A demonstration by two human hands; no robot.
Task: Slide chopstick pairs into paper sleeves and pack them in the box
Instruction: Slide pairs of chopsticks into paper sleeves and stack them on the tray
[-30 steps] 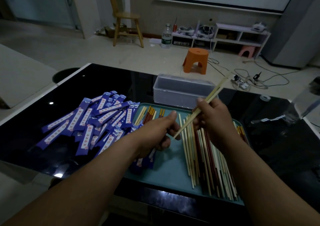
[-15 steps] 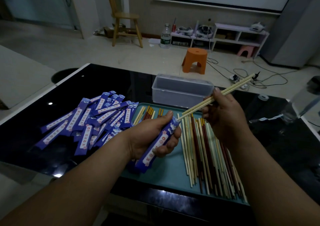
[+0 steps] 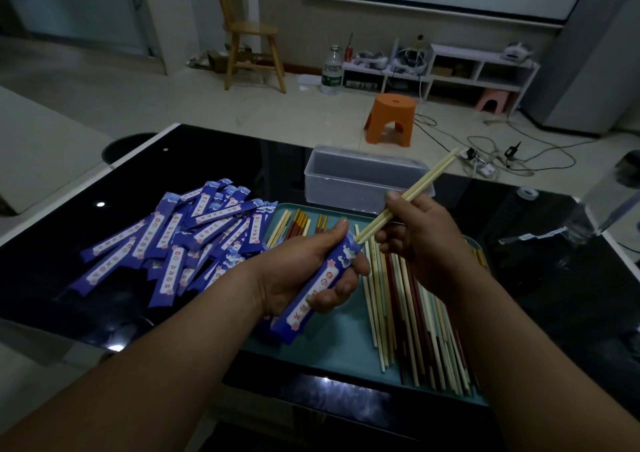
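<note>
Steeper now, the chopstick pair (image 3: pixel 433 173) gripped in the right hand (image 3: pixel 422 240) meets the mouth of the blue sleeve (image 3: pixel 325 278) the left hand (image 3: pixel 298 268) holds, above a teal tray (image 3: pixel 332 347) on the black desk (image 3: pixel 225 160); tiled floor (image 3: pixel 138 98) beyond.

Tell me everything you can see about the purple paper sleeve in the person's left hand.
The paper sleeve is a long, flat, blue-purple packet, apparently printed paper, with a white strip of red characters, pink flowers and white clouds near its top. The left hand grips its middle, tilting it over the teal tray. At its upper end the tips of a pale chopstick pair, held by the right hand, meet its mouth.
</note>
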